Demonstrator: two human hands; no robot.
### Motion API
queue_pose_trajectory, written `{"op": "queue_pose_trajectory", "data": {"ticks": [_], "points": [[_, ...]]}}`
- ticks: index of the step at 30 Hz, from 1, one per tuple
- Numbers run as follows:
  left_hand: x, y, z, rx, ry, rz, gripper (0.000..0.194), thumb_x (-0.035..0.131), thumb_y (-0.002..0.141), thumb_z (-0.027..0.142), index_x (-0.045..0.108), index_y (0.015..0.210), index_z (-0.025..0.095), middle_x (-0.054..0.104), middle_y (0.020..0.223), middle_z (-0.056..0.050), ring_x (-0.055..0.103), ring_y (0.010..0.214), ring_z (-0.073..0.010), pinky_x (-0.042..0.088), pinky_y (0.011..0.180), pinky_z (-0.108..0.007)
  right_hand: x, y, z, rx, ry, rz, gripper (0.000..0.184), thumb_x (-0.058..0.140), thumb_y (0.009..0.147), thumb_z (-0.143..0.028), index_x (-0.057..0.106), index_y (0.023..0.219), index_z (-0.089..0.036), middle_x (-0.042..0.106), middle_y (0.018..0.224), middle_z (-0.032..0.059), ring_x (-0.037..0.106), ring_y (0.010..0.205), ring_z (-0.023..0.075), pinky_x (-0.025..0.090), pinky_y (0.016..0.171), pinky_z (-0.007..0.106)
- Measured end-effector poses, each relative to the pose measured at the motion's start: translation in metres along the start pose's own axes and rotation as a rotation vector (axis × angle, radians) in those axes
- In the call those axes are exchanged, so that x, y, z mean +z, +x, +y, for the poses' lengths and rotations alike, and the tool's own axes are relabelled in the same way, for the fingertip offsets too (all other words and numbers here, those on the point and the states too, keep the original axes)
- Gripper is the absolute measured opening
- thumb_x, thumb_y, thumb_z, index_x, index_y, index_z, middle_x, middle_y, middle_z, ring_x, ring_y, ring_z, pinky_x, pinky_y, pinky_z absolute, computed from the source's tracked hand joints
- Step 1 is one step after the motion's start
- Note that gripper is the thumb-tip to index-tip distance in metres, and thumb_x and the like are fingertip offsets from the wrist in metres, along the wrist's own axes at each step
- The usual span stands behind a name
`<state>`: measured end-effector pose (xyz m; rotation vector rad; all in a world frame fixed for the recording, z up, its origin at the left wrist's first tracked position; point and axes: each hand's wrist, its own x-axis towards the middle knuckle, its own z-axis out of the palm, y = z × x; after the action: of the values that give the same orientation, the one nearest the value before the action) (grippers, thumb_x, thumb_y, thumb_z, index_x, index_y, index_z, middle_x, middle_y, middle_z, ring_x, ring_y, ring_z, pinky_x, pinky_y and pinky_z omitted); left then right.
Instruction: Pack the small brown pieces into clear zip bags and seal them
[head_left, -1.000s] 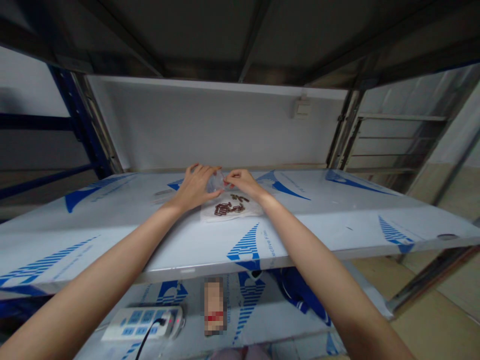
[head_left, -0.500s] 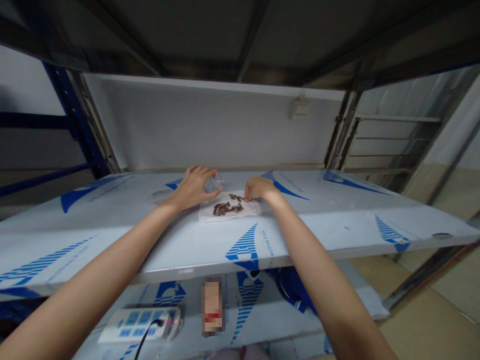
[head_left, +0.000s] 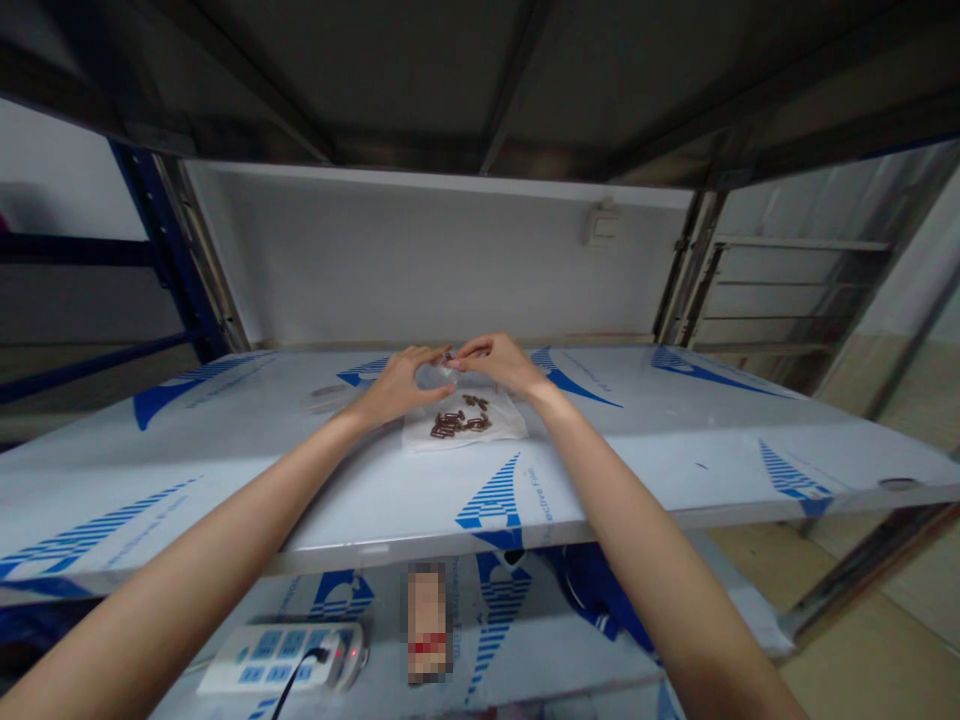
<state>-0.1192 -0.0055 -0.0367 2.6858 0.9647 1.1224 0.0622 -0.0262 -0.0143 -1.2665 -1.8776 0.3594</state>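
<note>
Head view: we see our left hand (head_left: 397, 385) curled in a narrow grip around a small clear plastic container (head_left: 433, 376), which is glossy, see-through and held just above the steel shelf (head_left: 660, 450) with its blue-printed film. Our right hand (head_left: 499, 362) reaches across, its fingertips (head_left: 471, 352) pinched narrowly at the container's upper end, though exactly what they grip there is too small to tell. Just below lies a white sheet (head_left: 465, 425) bearing a loose cluster of small reddish-brown pieces (head_left: 456, 425). On the lower shelf sit a white power strip (head_left: 281, 658) with a black cord (head_left: 294, 680) plugged in, and a blurred item (head_left: 427, 622).
</note>
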Motion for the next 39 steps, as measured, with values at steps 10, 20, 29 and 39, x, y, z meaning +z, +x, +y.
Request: {"op": "queue_pose_trajectory", "data": {"ticks": [10, 20, 29, 39], "points": [[-0.001, -0.001, -0.001, -0.022, -0.074, 0.026, 0.060, 0.059, 0.070, 0.050, 0.055, 0.116, 0.011, 0.058, 0.117, -0.012, 0.051, 0.109, -0.0250, 0.036, 0.097, -0.039, -0.004, -0.005, -0.010, 0.052, -0.200, 0.047, 0.032, 0.048, 0.084, -0.045, 0.071, 0.085, -0.024, 0.070, 0.081, -0.0013, 0.061, 0.078, 0.0129, 0.038, 0.065, 0.021], [-0.003, -0.001, -0.010, -0.046, -0.062, 0.134, 0.064, 0.054, 0.075, 0.049, 0.043, 0.128, 0.015, 0.056, 0.117, -0.010, 0.049, 0.109, -0.0230, 0.034, 0.098, -0.041, -0.011, -0.011, -0.004, 0.329, -0.683, -0.412, 0.021, 0.069, 0.066, -0.035, 0.072, 0.078, -0.018, 0.070, 0.082, 0.0076, 0.063, 0.075, 0.0196, 0.040, 0.058, 0.024], [0.000, -0.002, -0.018, -0.014, -0.036, 0.090, 0.063, 0.053, 0.076, 0.050, 0.044, 0.127, 0.014, 0.057, 0.115, -0.010, 0.050, 0.109, -0.0222, 0.033, 0.099, -0.040, -0.004, -0.011, -0.002, 0.298, -0.681, -0.390, 0.018, 0.065, 0.067, -0.021, 0.072, 0.081, -0.014, 0.070, 0.083, 0.0109, 0.063, 0.077, 0.0209, 0.040, 0.056, 0.024], [0.001, -0.003, -0.009, -0.018, 0.014, 0.005, 0.065, 0.052, 0.075, 0.054, 0.046, 0.125, 0.013, 0.056, 0.119, -0.010, 0.049, 0.110, -0.0238, 0.035, 0.097, -0.039, -0.003, 0.001, 0.001, 0.013, 0.047, -0.134, 0.019, 0.062, 0.074, -0.028, 0.069, 0.082, -0.013, 0.067, 0.074, 0.0033, 0.055, 0.063, 0.0094, 0.038, 0.055, 0.019]]}}
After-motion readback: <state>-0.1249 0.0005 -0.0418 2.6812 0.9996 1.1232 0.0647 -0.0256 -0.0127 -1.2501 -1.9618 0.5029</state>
